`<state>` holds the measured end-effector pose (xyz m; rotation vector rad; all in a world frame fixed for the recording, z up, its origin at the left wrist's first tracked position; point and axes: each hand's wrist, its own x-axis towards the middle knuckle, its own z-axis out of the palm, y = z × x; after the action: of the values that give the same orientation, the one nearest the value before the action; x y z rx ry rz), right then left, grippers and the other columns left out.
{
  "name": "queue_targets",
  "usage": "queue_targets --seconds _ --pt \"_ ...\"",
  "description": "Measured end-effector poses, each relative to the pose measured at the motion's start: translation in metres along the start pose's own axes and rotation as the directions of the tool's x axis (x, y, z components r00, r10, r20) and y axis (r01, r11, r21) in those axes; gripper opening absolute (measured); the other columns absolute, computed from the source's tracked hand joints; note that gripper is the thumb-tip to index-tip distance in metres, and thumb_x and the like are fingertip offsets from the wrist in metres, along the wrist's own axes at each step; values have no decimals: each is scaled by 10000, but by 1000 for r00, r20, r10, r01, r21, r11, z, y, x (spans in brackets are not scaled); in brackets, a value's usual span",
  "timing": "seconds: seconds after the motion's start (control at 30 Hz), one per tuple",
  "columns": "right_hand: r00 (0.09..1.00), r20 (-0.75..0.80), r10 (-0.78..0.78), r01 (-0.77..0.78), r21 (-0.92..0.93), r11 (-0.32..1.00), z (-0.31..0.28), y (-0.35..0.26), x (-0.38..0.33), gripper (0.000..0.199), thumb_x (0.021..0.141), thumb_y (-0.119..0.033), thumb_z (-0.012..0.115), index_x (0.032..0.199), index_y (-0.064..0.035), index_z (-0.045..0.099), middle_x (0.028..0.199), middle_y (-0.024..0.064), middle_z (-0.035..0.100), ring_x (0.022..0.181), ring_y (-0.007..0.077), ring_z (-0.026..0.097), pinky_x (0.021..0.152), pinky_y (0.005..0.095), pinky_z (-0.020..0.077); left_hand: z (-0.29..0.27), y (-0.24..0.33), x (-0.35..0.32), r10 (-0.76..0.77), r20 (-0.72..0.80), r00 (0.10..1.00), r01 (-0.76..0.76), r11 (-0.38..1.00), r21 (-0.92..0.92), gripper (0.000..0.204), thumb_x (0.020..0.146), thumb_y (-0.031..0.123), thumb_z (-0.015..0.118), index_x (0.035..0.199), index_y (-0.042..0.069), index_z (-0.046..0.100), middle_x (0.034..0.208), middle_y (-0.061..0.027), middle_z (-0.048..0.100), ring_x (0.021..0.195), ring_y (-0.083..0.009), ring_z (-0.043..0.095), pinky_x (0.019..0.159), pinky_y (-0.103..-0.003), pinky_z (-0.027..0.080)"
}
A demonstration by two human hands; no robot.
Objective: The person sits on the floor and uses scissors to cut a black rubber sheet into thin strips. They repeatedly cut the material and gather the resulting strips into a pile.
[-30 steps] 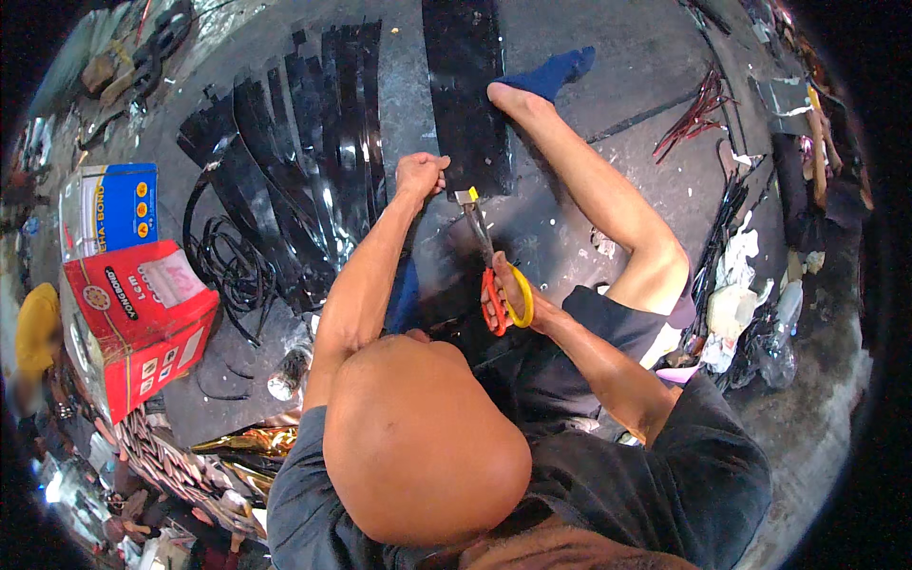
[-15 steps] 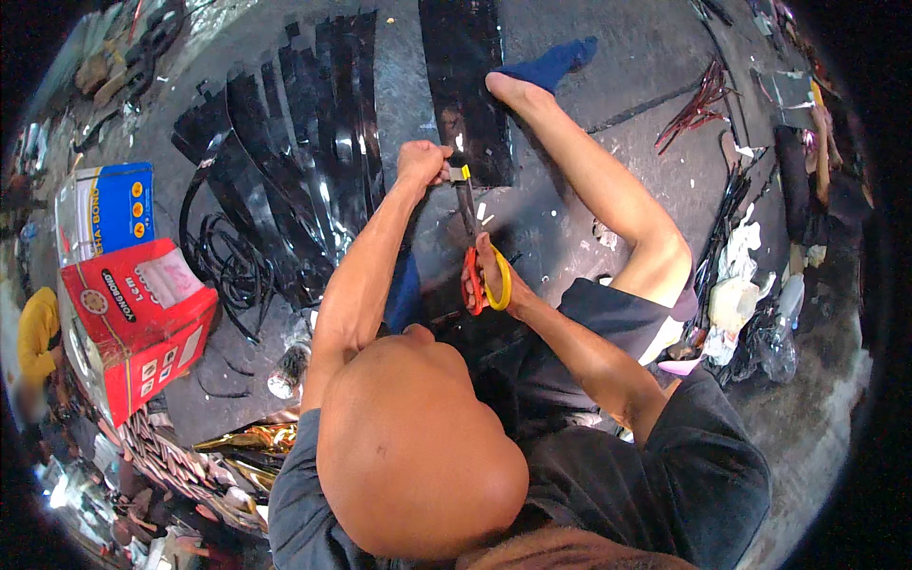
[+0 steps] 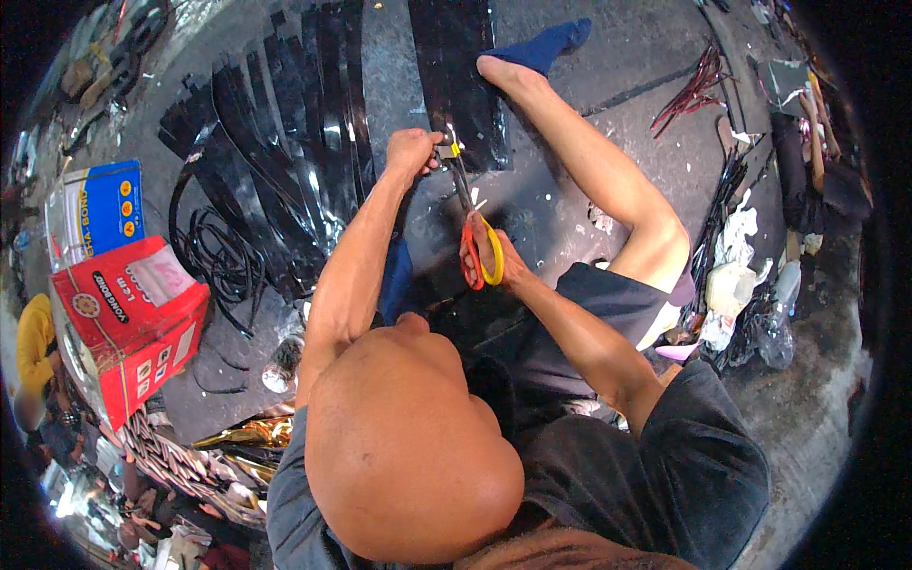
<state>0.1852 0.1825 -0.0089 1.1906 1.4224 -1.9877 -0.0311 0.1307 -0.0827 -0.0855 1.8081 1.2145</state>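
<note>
My right hand (image 3: 499, 255) grips large scissors (image 3: 483, 249) with one red and one yellow handle loop, its fingers through the loops. The dark blades point away from me, up to my left hand (image 3: 412, 154). That hand is closed, pinching a small pale and yellow piece (image 3: 450, 150) at the blade tips; its exact kind is too small to make out. Just beyond lies a broad glossy black strip (image 3: 458, 85), flat on the dark board. My foot in a blue sock (image 3: 546, 49) rests beside the strip's right edge.
Long glossy black strips (image 3: 285, 123) spread at the left, with coiled black cord (image 3: 214, 247) beside them. A red carton (image 3: 133, 318) and a blue box (image 3: 100, 214) stand far left. Reddish thin strips (image 3: 692, 90) and plastic bags (image 3: 736, 285) lie right. Another person in yellow (image 3: 36, 347) sits far left.
Both hands, with the scissors and the small piece, sit slightly higher and further left in view; the surroundings shift similarly. My grip on each looks the same.
</note>
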Motion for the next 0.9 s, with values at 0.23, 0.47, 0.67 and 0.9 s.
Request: queue_targets --seconds 0.23,0.47,0.67,0.9 --pt "1000 15 8 -8 2 1000 1 1 2 853 754 -862 444 706 -15 530 540 80 492 427 221 549 395 370 464 14 -34 -28 85 163 983 -70 993 -97 239 901 255 679 761 80 597 606 12 554 499 -92 542 424 -251 392" --pt "997 -59 42 -46 -70 996 2 3 17 881 740 -881 425 756 -7 537 558 74 494 417 206 543 393 347 467 5 -44 -17 312 92 946 -322 936 140 236 900 187 666 709 74 584 608 32 536 524 -64 454 480 -261 355" --pt "999 -22 44 -46 -89 995 5 -8 21 921 744 -897 358 781 5 538 570 85 512 448 209 564 426 333 480 7 -55 -12 351 59 934 -356 925 131 258 888 216 667 697 58 591 622 29 537 563 -67 454 506 -266 356" --pt "997 -74 -33 28 -75 997 9 -7 13 874 761 -874 393 741 -10 524 553 68 484 429 198 537 399 331 446 11 -45 -21 266 37 963 -267 963 27 292 836 237 686 666 18 598 583 -46 561 565 -133 513 539 -349 402"
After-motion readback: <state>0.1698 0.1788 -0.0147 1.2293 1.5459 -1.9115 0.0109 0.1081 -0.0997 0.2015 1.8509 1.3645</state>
